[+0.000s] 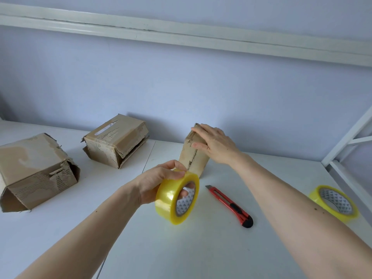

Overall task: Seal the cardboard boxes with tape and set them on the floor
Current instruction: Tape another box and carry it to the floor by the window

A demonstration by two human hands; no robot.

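Three worn cardboard boxes sit on a white table, one under a hand, with a tape roll held close by.

The small box (194, 158) stands upright near the wall; the right hand (216, 144) rests flat on its top, fingers straight. The left hand (161, 181) grips a yellow tape roll (177, 197) just in front of it, fingers through the core. A red box cutter (230, 206) lies on the table (181, 248) beside the roll. A second tape roll (335, 202) lies far right. Two larger boxes, middle (115, 139) and left (36, 170), stand well apart, flaps loose.

Yellow tape roll (177, 196), red knife (229, 206)
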